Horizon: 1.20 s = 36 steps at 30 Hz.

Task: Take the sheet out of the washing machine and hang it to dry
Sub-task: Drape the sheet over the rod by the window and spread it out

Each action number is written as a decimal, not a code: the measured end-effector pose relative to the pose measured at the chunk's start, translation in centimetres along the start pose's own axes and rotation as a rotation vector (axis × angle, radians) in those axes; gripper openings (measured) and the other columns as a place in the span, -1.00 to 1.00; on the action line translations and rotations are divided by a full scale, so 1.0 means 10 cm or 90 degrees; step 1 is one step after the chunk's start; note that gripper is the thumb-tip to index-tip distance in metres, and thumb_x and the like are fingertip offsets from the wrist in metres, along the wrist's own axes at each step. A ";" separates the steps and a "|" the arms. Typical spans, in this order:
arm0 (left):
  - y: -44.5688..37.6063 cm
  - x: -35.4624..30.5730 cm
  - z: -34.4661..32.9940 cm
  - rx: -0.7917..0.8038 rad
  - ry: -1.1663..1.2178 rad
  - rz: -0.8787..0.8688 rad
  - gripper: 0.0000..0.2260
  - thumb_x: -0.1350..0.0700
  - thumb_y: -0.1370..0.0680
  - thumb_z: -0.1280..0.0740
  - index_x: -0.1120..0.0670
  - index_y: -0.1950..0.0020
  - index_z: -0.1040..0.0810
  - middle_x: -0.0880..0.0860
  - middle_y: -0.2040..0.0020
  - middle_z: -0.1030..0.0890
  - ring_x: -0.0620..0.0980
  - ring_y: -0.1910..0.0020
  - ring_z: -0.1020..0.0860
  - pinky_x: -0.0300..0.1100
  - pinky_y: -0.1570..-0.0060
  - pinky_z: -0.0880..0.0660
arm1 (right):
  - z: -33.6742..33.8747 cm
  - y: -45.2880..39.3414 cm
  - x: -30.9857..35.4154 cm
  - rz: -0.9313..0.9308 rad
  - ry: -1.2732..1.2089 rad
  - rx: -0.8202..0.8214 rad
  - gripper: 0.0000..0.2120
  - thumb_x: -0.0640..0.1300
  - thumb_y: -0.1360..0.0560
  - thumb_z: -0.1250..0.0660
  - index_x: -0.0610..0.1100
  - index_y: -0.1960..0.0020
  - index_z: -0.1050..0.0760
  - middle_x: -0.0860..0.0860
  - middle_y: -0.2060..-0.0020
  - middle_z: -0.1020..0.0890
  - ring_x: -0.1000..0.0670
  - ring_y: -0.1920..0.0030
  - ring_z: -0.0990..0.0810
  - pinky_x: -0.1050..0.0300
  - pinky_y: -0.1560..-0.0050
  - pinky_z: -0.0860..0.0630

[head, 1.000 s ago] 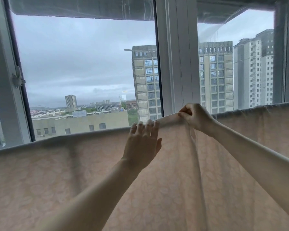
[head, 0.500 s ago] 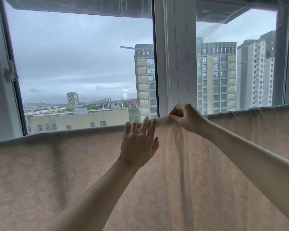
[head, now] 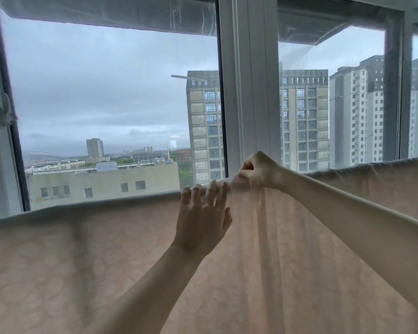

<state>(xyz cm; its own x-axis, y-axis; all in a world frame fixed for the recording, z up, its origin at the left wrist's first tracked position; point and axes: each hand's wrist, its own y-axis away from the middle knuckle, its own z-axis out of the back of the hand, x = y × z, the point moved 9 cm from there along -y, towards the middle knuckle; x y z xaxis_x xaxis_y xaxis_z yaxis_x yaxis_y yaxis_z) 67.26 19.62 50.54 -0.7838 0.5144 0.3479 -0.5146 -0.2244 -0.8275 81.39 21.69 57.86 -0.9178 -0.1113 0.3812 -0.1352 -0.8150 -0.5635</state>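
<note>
A pale pink patterned sheet (head: 87, 261) hangs over a line or rail hidden under its top fold and spans the whole width of the view. My left hand (head: 202, 221) lies flat against the sheet just below the top fold, fingers straight and spread. To its right, my right hand (head: 258, 169) pinches a bunch of the sheet's top edge, and vertical creases run down from that spot. The washing machine is out of view.
Directly behind the sheet stands a large window with a white centre post (head: 250, 92). A window latch (head: 4, 114) sits on the left frame. Tall buildings and a grey sky show through the glass.
My right hand has drawn the bunched top edge to the left, closer to my left hand. The fold below it has spread into finer creases. The view shifted slightly.
</note>
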 end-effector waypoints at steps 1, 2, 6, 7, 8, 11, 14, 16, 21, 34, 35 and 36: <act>0.00 -0.01 -0.01 0.002 0.002 -0.004 -0.54 -0.03 -0.54 -0.15 0.14 -0.38 -0.45 0.17 -0.29 -0.54 0.27 -0.13 -0.53 0.21 -0.18 -0.43 | 0.03 -0.01 -0.02 -0.006 -0.002 -0.036 -0.86 -0.20 -0.52 -0.34 -0.26 0.09 -0.63 -0.07 0.18 -0.64 0.10 0.23 -0.54 0.38 0.24 -0.40; -0.01 -0.02 -0.02 0.006 0.002 -0.006 -0.53 -0.02 -0.54 -0.14 0.15 -0.39 -0.45 0.18 -0.28 -0.54 0.27 -0.14 -0.53 0.21 -0.18 -0.43 | 0.05 -0.02 -0.02 -0.009 -0.001 -0.064 -0.87 -0.21 -0.52 -0.33 -0.26 0.08 -0.62 -0.08 0.18 -0.64 0.05 0.18 -0.56 0.32 0.15 -0.46; -0.06 -0.03 -0.06 0.014 -0.005 0.006 -0.53 -0.07 -0.53 -0.16 0.12 -0.38 -0.44 0.15 -0.25 -0.55 0.25 -0.10 -0.53 0.20 -0.14 -0.44 | -0.02 0.01 -0.10 -0.010 0.018 -0.041 -0.87 -0.17 -0.52 -0.35 -0.24 0.07 -0.61 -0.01 0.23 -0.61 0.05 0.17 -0.58 0.40 0.23 -0.38; -0.06 -0.02 -0.08 0.008 -0.005 0.007 -0.53 -0.08 -0.52 -0.20 0.09 -0.38 -0.43 0.15 -0.24 -0.55 0.25 -0.09 -0.53 0.19 -0.12 -0.44 | 0.00 0.03 -0.14 -0.011 0.022 -0.040 -0.86 -0.15 -0.51 -0.36 -0.23 0.10 -0.61 0.01 0.26 -0.59 0.11 0.24 -0.55 0.45 0.31 -0.32; -0.07 -0.01 -0.09 0.001 -0.002 0.010 -0.53 -0.09 -0.51 -0.24 0.07 -0.37 -0.42 0.14 -0.23 -0.55 0.25 -0.07 -0.53 0.20 -0.11 -0.43 | 0.06 0.05 -0.18 -0.014 0.022 -0.052 -0.86 -0.14 -0.50 -0.37 -0.21 0.12 -0.61 0.02 0.28 -0.59 0.16 0.29 -0.53 0.47 0.34 -0.30; -0.08 0.03 -0.12 -0.023 -0.002 0.022 -0.51 -0.11 -0.48 -0.32 0.02 -0.37 -0.39 0.14 -0.21 -0.55 0.26 -0.04 -0.52 0.21 -0.10 -0.42 | 0.25 0.13 -0.39 -0.022 -0.014 -0.092 -0.86 -0.13 -0.51 -0.36 -0.20 0.06 -0.62 0.01 0.23 -0.64 0.13 0.22 -0.59 0.30 0.11 -0.52; -0.07 0.01 -0.14 -0.038 -0.030 0.026 -0.50 -0.14 -0.48 -0.30 0.01 -0.38 -0.39 0.15 -0.19 -0.54 0.27 -0.03 -0.51 0.21 -0.10 -0.40 | 0.28 0.25 -0.52 0.007 -0.035 -0.033 -0.89 -0.16 -0.49 -0.38 -0.12 -0.01 -0.62 0.06 0.13 -0.65 0.13 0.07 -0.61 0.31 -0.03 -0.51; -0.08 0.00 -0.15 -0.042 -0.038 0.034 -0.49 -0.16 -0.49 -0.28 -0.01 -0.39 -0.39 0.14 -0.19 -0.54 0.27 -0.04 -0.51 0.22 -0.11 -0.39 | 0.26 0.32 -0.52 0.044 -0.038 -0.012 -0.89 -0.17 -0.47 -0.40 -0.06 0.00 -0.63 0.10 0.11 -0.66 0.19 0.04 -0.60 0.42 0.00 -0.44; -0.11 -0.08 -0.17 -0.056 -0.037 0.046 -0.51 -0.20 -0.50 -0.24 -0.03 -0.39 -0.41 0.13 -0.18 -0.54 0.28 -0.05 -0.50 0.24 -0.15 -0.33 | 0.26 0.32 -0.51 0.065 -0.076 -0.081 -0.90 -0.16 -0.43 -0.44 -0.05 0.06 -0.66 0.12 0.17 -0.67 0.20 0.10 -0.62 0.34 -0.04 -0.50; -0.09 -0.08 -0.19 -0.060 -0.070 0.038 -0.50 -0.19 -0.54 -0.15 -0.02 -0.44 -0.35 0.16 -0.21 -0.52 0.31 -0.07 -0.50 0.25 -0.16 -0.36 | 0.46 0.25 -0.77 -0.045 -0.156 -0.130 -0.82 -0.28 -0.61 -0.06 -0.15 -0.06 -0.42 -0.04 0.18 -0.48 0.04 0.24 -0.42 0.22 0.29 -0.32; -0.09 -0.08 -0.19 -0.061 -0.070 0.040 -0.50 -0.19 -0.54 -0.16 -0.02 -0.44 -0.35 0.16 -0.21 -0.52 0.31 -0.07 -0.50 0.25 -0.16 -0.36 | 0.39 0.25 -0.72 -0.032 -0.166 -0.080 -0.81 -0.28 -0.61 -0.07 -0.15 -0.03 -0.45 -0.05 0.21 -0.49 0.01 0.26 -0.43 0.16 0.28 -0.35; -0.10 -0.09 -0.20 -0.060 -0.068 0.042 -0.50 -0.19 -0.55 -0.16 -0.02 -0.44 -0.35 0.17 -0.21 -0.52 0.31 -0.08 -0.50 0.26 -0.17 -0.36 | 0.34 0.25 -0.68 -0.025 -0.179 -0.036 -0.81 -0.26 -0.61 -0.10 -0.14 0.00 -0.49 -0.07 0.20 -0.52 -0.02 0.22 -0.47 0.11 0.22 -0.40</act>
<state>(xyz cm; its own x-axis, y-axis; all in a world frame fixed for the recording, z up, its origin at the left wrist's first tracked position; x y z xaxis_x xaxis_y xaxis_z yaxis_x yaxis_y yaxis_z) 69.12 21.01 50.16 -0.8498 0.4088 0.3329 -0.4305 -0.1736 -0.8857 88.54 18.51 56.33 -0.7727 -0.2404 0.5875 -0.1963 -0.7896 -0.5813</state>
